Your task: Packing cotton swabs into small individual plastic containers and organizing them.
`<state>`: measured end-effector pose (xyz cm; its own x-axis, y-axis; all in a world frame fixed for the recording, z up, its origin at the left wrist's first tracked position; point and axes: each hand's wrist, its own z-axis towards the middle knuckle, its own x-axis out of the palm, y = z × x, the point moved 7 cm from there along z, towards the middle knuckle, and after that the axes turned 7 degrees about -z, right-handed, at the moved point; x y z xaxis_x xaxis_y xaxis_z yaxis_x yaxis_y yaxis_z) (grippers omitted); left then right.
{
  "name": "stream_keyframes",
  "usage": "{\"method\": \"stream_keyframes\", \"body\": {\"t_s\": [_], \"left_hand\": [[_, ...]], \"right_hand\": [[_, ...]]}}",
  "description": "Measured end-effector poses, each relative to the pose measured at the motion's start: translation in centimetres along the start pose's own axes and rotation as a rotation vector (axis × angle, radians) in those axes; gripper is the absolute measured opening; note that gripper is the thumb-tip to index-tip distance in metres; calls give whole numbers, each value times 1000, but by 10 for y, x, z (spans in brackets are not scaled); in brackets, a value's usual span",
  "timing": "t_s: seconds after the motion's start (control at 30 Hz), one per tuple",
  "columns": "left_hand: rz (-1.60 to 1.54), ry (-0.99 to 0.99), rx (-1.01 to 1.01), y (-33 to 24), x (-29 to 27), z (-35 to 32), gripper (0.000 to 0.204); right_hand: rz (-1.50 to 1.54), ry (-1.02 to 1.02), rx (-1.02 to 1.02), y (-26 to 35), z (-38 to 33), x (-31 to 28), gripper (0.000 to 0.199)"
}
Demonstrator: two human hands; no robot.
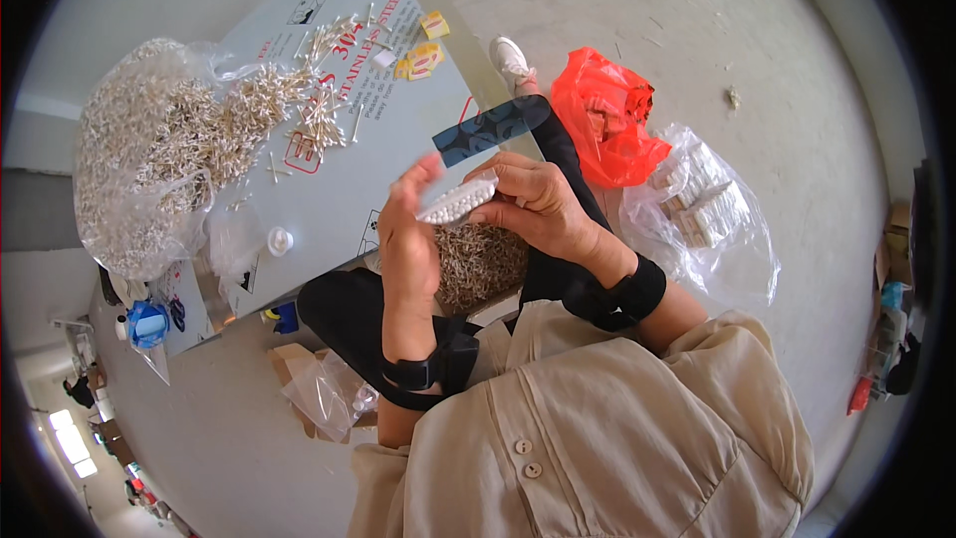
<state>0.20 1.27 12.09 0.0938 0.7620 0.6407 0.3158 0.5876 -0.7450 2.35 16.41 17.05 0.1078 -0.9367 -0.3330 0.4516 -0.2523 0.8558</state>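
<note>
A small clear packet of cotton swabs (pixel 458 201), their white tips packed together, is held up over my lap. My right hand (pixel 538 204) pinches its right end between thumb and fingers. My left hand (pixel 406 229) stands upright at the packet's left end, fingers stretched out and their tips blurred; whether it touches the packet I cannot tell. Below the packet, a box full of loose cotton swabs (pixel 480 264) rests between my legs, partly hidden by my hands.
On the sheet-covered table (pixel 398 139) lie a large clear bag of swabs (pixel 149 149), loose swabs (pixel 319 125), yellow-white packets (pixel 423 60) and a white round cap (pixel 280 241). A red plastic bag (pixel 607 120) and a clear bag of white packs (pixel 702 209) are on the floor at right.
</note>
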Motion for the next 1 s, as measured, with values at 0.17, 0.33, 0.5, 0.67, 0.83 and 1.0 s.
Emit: {"method": "stream_keyframes", "body": {"t_s": [0.17, 0.33, 0.5, 0.67, 0.83, 1.0], "left_hand": [[602, 305, 425, -40, 48, -16, 58], [772, 214, 520, -38, 56, -20, 37], [804, 220, 550, -39, 62, -21, 34], [801, 304, 705, -43, 62, -23, 33], [755, 303, 634, -45, 65, -24, 34], [822, 293, 688, -51, 77, -27, 34]], "right_hand": [[30, 32, 57, -7, -4, 3, 19], [78, -83, 21, -4, -5, 7, 26], [61, -84, 23, -9, -10, 8, 28], [18, -80, -4, 2, -5, 1, 30], [-23, -82, -42, 5, -4, -1, 29], [-171, -129, -123, 13, -1, -8, 31]]}}
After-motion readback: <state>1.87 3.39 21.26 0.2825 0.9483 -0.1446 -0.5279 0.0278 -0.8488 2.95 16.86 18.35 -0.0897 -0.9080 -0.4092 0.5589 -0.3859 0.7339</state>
